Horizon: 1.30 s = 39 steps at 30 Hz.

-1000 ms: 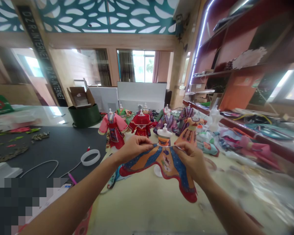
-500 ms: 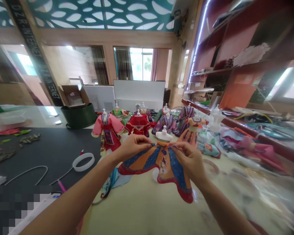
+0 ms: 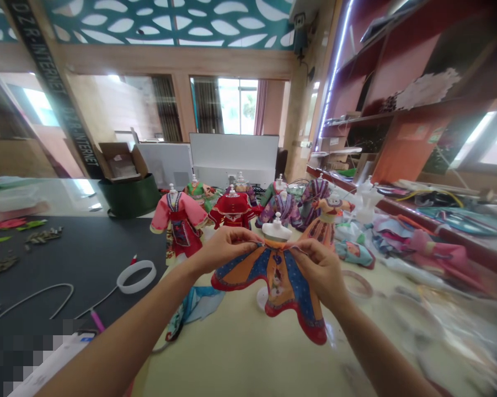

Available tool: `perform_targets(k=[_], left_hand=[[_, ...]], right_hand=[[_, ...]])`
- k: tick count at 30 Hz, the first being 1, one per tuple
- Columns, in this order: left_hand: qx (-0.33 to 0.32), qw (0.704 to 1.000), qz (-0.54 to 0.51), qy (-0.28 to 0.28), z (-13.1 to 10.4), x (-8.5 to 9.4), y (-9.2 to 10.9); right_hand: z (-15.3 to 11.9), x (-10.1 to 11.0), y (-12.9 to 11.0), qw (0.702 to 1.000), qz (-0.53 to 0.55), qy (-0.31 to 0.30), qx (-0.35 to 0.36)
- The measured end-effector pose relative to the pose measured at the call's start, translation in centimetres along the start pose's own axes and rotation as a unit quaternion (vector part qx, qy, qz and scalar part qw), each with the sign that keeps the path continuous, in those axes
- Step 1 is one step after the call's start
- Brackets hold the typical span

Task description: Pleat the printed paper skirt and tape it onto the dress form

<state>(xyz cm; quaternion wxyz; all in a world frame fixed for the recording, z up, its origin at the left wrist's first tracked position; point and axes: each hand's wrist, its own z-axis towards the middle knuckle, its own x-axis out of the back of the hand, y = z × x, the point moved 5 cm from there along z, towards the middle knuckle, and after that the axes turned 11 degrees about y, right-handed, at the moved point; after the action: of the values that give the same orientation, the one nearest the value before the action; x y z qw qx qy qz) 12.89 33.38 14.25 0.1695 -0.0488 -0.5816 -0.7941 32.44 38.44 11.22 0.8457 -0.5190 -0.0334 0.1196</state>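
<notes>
A small orange and blue skirt (image 3: 283, 281) with a wavy red hem spreads out in front of a white miniature mannequin (image 3: 276, 230). The fingertips of my left hand (image 3: 231, 245) pinch the skirt's waistband at its left side. At the right side of the waistband, my right hand (image 3: 318, 264) pinches the cloth too. The orange band lies against the front of the mannequin, below its white shoulders. Beneath the skirt, part of the mannequin's round white base (image 3: 263, 298) shows.
Several dressed mannequins stand behind, among them a pink robe (image 3: 180, 220) and a red outfit (image 3: 234, 209). A white ring (image 3: 136, 277) and a blue cloth (image 3: 198, 303) lie left. Folded fabrics (image 3: 434, 253) and clear plastic are at right. A green round container (image 3: 130, 196) stands further back.
The skirt's left side has drawn slightly inward and hangs a little lower. Both hands keep their pinch on the waistband. The view has shifted slightly.
</notes>
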Motion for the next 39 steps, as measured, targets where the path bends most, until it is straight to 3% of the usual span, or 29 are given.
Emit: perform_targets(k=[8, 24, 39], left_hand=[[0.046, 0.999, -0.024, 0.0, 0.1, -0.3, -0.4], [0.066, 0.994, -0.084, -0.016, 1.4, -0.8, -0.8], [0.07, 0.991, -0.093, -0.067, 1.6, -1.0, -1.1]], right_hand=[[0.4, -0.3, 0.1, 1.0, -0.004, -0.001, -0.004], [1.2, -0.8, 0.9, 0.998, 0.039, -0.009, -0.039], [-0.9, -1.5, 0.0, 0.997, 0.047, -0.025, -0.064]])
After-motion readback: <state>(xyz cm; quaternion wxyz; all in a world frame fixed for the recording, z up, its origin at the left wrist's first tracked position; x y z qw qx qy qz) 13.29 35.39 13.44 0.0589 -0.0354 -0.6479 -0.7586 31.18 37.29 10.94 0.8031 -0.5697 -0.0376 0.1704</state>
